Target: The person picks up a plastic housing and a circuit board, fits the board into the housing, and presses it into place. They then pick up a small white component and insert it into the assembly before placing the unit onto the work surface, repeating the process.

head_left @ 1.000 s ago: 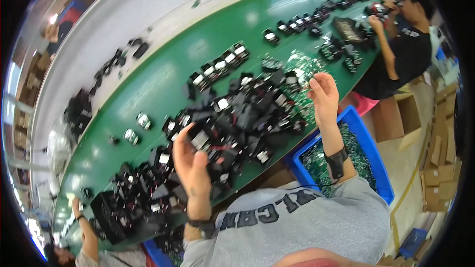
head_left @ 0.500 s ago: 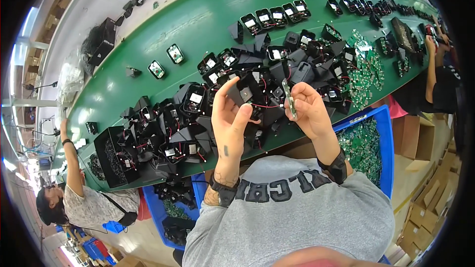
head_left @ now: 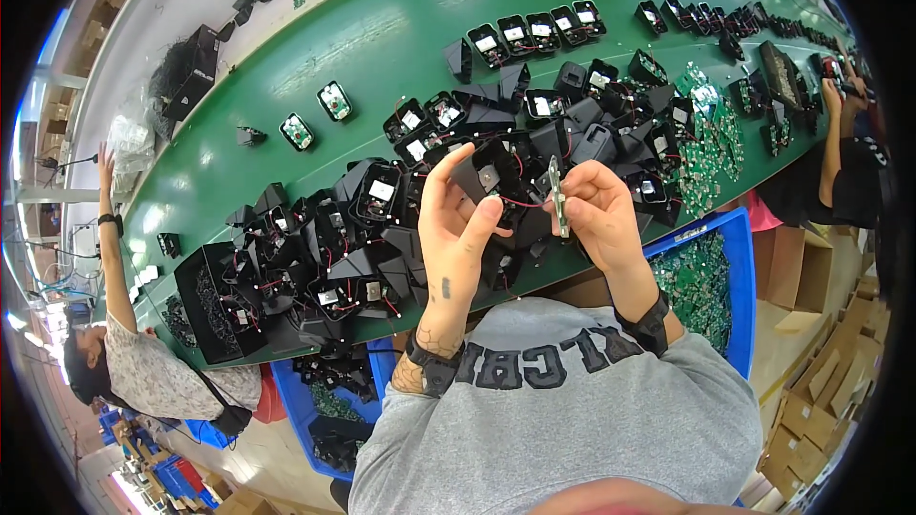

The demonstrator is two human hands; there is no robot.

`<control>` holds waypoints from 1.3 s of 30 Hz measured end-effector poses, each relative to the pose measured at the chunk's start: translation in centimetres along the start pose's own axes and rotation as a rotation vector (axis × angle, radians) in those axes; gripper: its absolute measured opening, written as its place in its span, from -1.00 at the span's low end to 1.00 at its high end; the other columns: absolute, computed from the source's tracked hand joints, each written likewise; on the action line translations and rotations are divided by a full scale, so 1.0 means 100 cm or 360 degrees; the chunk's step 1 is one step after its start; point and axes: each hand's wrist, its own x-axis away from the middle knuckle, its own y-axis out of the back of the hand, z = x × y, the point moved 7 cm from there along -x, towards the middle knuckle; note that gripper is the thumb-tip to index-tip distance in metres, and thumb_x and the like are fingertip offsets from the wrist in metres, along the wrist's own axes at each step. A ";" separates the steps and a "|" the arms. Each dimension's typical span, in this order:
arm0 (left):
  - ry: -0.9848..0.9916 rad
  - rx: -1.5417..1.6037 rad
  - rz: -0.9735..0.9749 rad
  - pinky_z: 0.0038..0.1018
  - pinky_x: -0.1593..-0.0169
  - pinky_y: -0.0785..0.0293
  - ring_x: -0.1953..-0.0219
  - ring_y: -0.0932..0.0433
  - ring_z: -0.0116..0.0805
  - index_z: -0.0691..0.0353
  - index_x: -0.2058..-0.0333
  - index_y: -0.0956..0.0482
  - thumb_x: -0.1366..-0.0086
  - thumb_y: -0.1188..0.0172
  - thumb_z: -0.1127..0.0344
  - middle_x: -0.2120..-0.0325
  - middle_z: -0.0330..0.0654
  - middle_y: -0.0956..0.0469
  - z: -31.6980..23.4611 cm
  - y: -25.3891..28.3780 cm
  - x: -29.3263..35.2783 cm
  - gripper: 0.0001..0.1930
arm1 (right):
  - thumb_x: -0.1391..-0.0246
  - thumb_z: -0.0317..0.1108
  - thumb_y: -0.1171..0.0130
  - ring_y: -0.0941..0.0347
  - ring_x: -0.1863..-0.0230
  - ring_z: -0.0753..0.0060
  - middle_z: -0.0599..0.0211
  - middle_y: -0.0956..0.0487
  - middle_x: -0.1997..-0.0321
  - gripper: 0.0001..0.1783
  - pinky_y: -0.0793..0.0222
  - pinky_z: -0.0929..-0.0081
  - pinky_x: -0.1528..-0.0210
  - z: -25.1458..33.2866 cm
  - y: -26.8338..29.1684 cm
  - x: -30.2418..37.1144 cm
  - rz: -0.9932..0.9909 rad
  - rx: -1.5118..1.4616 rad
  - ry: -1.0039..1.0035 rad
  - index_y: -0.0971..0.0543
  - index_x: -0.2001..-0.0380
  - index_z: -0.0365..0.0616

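My left hand (head_left: 452, 229) is curled round a black plastic housing (head_left: 498, 164), its thumb against the near side and its fingers partly hidden. My right hand (head_left: 601, 215) pinches a small green circuit board (head_left: 556, 198) between thumb and fingers, turned nearly edge-on. A thin red wire (head_left: 520, 202) stretches from the housing toward the board. Beneath both hands spreads a heap of black housings (head_left: 348, 272), many with red wires and white-labelled parts inside. A pile of loose green circuit boards (head_left: 708, 138) lies to the right of the heap.
The green table (head_left: 401, 48) carries a row of open housings (head_left: 542, 30) farther back and two board-fitted housings (head_left: 334, 101) at left. Blue bins (head_left: 747, 277) stand below the near edge. A co-worker (head_left: 181, 372) reaches over the left end; another person's arm (head_left: 832, 133) is at far right.
My hands hold the same housing and board, with the board tipped slightly more upright. At left, the co-worker's arm has stretched farther across the table.
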 end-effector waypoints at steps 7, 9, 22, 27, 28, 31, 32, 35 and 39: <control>0.0004 -0.0040 0.0013 -0.59 0.32 -0.56 0.22 -0.49 -0.48 0.23 -0.19 -0.21 -0.18 -0.21 0.46 0.12 -0.16 -0.43 -0.003 -0.001 -0.005 -0.40 | -0.08 -0.45 -0.19 -0.51 0.40 0.53 0.18 -0.59 0.29 -0.79 -0.42 0.66 0.38 0.001 0.007 -0.008 -0.0082 -0.0043 -0.0016 -0.42 0.22 -0.20; -0.0007 -0.0040 0.0055 -0.59 0.33 -0.56 0.22 -0.50 -0.48 0.23 -0.19 -0.21 -0.18 -0.22 0.44 0.12 -0.16 -0.43 -0.003 -0.004 -0.004 -0.40 | -0.09 -0.44 -0.18 -0.50 0.41 0.54 0.19 -0.59 0.30 -0.80 -0.41 0.66 0.39 0.002 0.004 -0.007 -0.0081 -0.0070 -0.0029 -0.43 0.22 -0.20; 0.0009 -0.0076 0.0224 -0.51 0.25 -0.58 0.14 -0.52 -0.39 0.21 -0.30 -0.06 -0.21 -0.17 0.50 0.09 -0.11 -0.43 0.001 -0.025 -0.006 -0.29 | -0.02 -0.57 -0.21 -0.50 0.33 0.58 0.37 -0.57 0.35 -0.85 -0.42 0.63 0.33 0.027 -0.005 -0.005 -0.0160 0.0468 0.0206 -0.56 0.29 -0.25; 0.0144 0.0093 0.0343 -0.32 0.02 -0.54 0.02 -0.47 -0.30 0.16 -0.34 0.11 -0.29 -0.08 0.47 -0.01 -0.01 -0.40 0.002 -0.035 -0.001 -0.27 | 0.07 -0.73 -0.14 -0.49 0.24 0.51 0.25 -0.54 0.27 -0.75 -0.43 0.63 0.20 0.060 -0.024 0.000 0.0126 0.1421 0.0693 -0.59 0.26 -0.34; 0.0147 0.0090 0.0348 -0.32 0.02 -0.54 0.02 -0.47 -0.30 0.16 -0.34 0.11 -0.29 -0.08 0.47 -0.01 -0.01 -0.40 0.003 -0.036 0.000 -0.27 | 0.07 -0.73 -0.14 -0.49 0.24 0.51 0.25 -0.54 0.27 -0.75 -0.43 0.63 0.20 0.062 -0.025 0.002 0.0119 0.1419 0.0695 -0.59 0.26 -0.34; 0.0136 0.0078 0.0468 -0.33 -0.02 -0.51 -0.04 -0.41 -0.35 0.15 -0.34 0.07 -0.32 -0.03 0.47 -0.06 -0.05 -0.36 0.004 -0.044 0.004 -0.33 | 0.10 -0.69 -0.21 -0.49 0.28 0.52 0.24 -0.56 0.27 -0.76 -0.40 0.65 0.25 0.063 -0.021 0.003 -0.0068 0.1195 0.0517 -0.62 0.29 -0.28; 0.0136 0.0075 0.0467 -0.33 -0.02 -0.51 -0.04 -0.41 -0.35 0.15 -0.34 0.07 -0.32 -0.03 0.47 -0.06 -0.05 -0.36 0.005 -0.044 0.005 -0.33 | 0.10 -0.69 -0.21 -0.49 0.28 0.52 0.24 -0.56 0.27 -0.76 -0.40 0.65 0.25 0.064 -0.023 0.004 -0.0067 0.1192 0.0517 -0.62 0.29 -0.28; 0.0118 0.0022 0.0442 -0.40 -0.01 -0.51 -0.01 -0.42 -0.38 0.19 -0.29 -0.05 -0.31 -0.03 0.50 -0.01 -0.13 -0.39 0.012 -0.043 0.007 -0.40 | 0.13 -0.66 -0.25 -0.49 0.31 0.50 0.25 -0.56 0.29 -0.75 -0.40 0.66 0.28 0.065 -0.029 0.007 -0.0122 0.1444 0.0607 -0.64 0.30 -0.25; 0.0079 0.0048 0.0292 -0.50 0.03 -0.51 0.05 -0.44 -0.44 0.25 -0.21 -0.19 -0.25 -0.02 0.61 0.09 -0.19 -0.42 0.012 -0.038 0.007 -0.46 | 0.19 -0.64 -0.29 -0.46 0.16 0.47 0.24 -0.49 0.14 -0.82 -0.36 0.63 0.16 0.067 -0.038 0.009 -0.0132 0.1704 0.0675 -0.61 0.42 -0.25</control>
